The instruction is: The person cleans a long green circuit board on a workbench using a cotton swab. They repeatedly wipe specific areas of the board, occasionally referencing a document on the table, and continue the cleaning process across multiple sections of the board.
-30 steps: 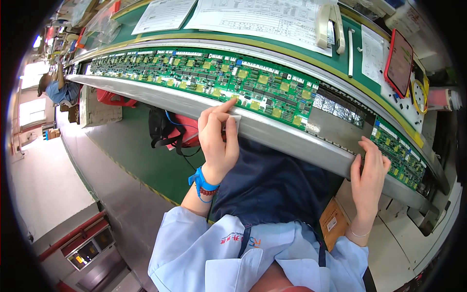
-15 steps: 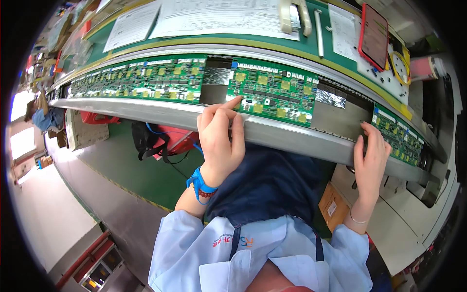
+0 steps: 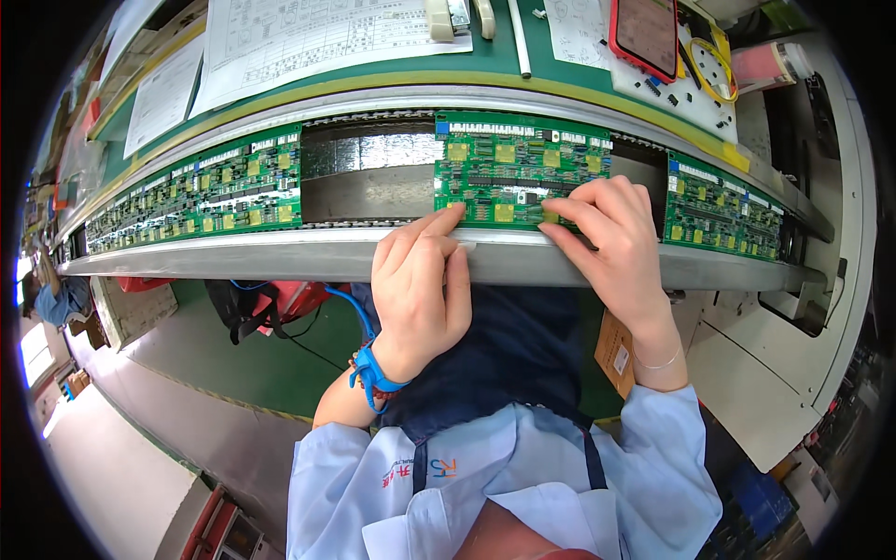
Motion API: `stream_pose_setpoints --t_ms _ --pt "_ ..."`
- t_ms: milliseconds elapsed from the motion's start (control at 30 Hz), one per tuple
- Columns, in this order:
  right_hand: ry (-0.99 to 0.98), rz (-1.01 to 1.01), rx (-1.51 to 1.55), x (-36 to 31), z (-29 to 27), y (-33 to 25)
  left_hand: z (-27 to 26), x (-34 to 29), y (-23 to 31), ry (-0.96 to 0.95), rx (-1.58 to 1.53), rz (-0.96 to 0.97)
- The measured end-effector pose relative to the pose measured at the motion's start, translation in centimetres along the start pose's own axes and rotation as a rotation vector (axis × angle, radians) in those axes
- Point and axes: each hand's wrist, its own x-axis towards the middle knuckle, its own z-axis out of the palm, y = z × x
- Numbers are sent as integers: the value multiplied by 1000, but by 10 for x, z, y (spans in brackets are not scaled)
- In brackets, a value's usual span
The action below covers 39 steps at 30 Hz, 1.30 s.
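Touching board (image 3: 520,170) with left grip (image 3: 422,280), fingers parted; cannot tell if pinching with right grip (image 3: 621,247); could bend parts (image 3: 504,153) by pressing sideways.

R hand (image 3: 611,243) hides lower R corner of the mid circuit bd (image 3: 509,168); can't tell if its fingertips pinch a part or just touch. L hand (image 3: 420,294) is knuckles-up, palm out of sight. L-side bds (image 3: 196,191) run together, too small to count. Paper sheet (image 3: 317,51), beige tool (image 3: 439,21) & phone (image 3: 644,37) cut off up top. Dark bits (image 3: 672,100) on white pad (image 3: 698,118) too tiny to ID. Bag (image 3: 285,306) part-hidden behind rail (image 3: 523,261). Co-worker (image 3: 61,299) far L, blurry.
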Motion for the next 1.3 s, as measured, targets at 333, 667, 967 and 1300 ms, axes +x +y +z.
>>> stream_pose_setpoints --t_ms 333,667,967,1300 --pt "-15 -25 1 4 10 -1 -5 2 -6 -16 -54 -22" --pt "13 189 374 -1 0 -18 -2 8 8 -52 -398 -182" --pt "-91 157 526 9 2 -32 -1 10 11 -71 -471 -180" --pt "-110 204 616 9 4 -37 -6 10 11 -19 -724 -293"
